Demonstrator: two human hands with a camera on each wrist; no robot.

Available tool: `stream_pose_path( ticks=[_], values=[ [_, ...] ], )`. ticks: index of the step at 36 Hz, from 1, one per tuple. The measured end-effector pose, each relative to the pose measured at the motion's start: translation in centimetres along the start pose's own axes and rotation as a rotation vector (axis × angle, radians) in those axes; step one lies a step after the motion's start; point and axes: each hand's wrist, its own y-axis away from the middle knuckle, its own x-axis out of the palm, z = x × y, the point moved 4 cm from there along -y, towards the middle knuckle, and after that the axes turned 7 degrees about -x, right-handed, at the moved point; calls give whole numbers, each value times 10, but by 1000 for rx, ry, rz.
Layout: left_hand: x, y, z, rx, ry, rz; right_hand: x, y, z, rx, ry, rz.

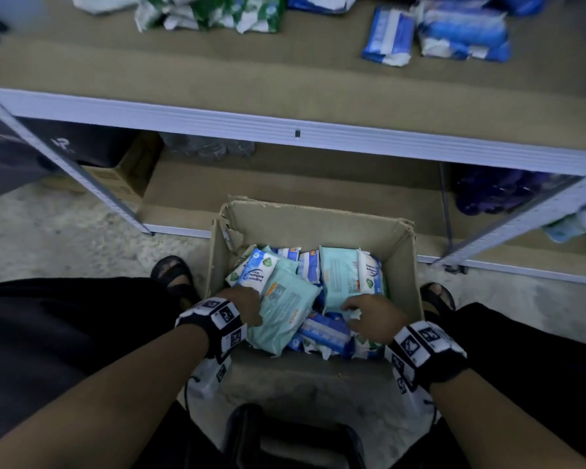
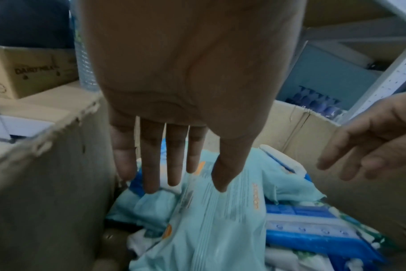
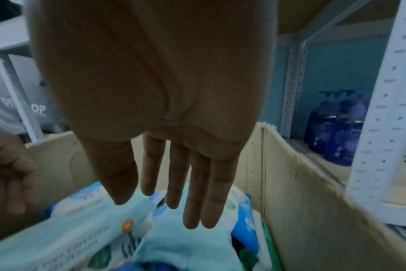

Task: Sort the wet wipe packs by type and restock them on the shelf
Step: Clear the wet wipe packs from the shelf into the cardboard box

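Observation:
An open cardboard box [image 1: 318, 211] on the floor holds several mixed wet wipe packs. My left hand [image 1: 247, 306] reaches in at the left, with straight fingers [image 2: 174, 176] over a pale teal pack [image 1: 285, 309] and its thumb by the pack's edge. My right hand [image 1: 366, 313] reaches in at the right. Its fingers [image 3: 192, 210] are straight above a second teal pack [image 1: 339, 275]. Neither hand grips anything. Blue and white packs [image 1: 325, 330] lie underneath. On the shelf [image 1: 285, 86] above, green packs [image 1: 217, 11] sit left and blue packs [image 1: 460, 32] sit right.
The box walls [image 2: 46, 183] stand close on both sides of my hands. Slanted shelf uprights [image 1: 65, 164] flank the box. The bottom shelf holds a brown carton [image 1: 122, 177] and purple bottles [image 1: 498, 194]. My sandalled feet [image 1: 173, 272] are beside the box.

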Motion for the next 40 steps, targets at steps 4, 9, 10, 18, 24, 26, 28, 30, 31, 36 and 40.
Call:
stream_pose_path(
  ticks=[4, 9, 10, 18, 24, 26, 28, 30, 31, 36, 40],
  values=[
    [-21, 14, -2, 29, 0, -144, -32, 13, 12, -8, 24, -96],
    [-62, 39, -9, 78, -56, -165, -78, 26, 38, -45, 49, -127],
    [-73, 47, -13, 76, -56, -162, -89, 29, 44, -47, 44, -139],
    [-178, 116, -25, 100, -54, -440, -192, 60, 87, -148, 119, -373],
    [-253, 160, -29, 102, -145, -587, -267, 74, 105, -172, 225, -479],
    [-275, 164, -27, 95, -162, -620, -291, 76, 108, -168, 269, -493],
    [-296, 164, -24, 96, -160, -659, -312, 73, 108, -136, 301, -483],
    [-313, 162, -20, 90, -141, -688, -328, 66, 103, -77, 316, -473],
    [-321, 160, -18, 88, -123, -694, -336, 60, 100, -52, 319, -472],
    [-357, 142, -7, 36, -61, -743, -363, 32, 90, 36, 404, -481],
    [-385, 133, 3, -20, -88, -882, -382, 10, 81, 81, 432, -494]
  ],
)
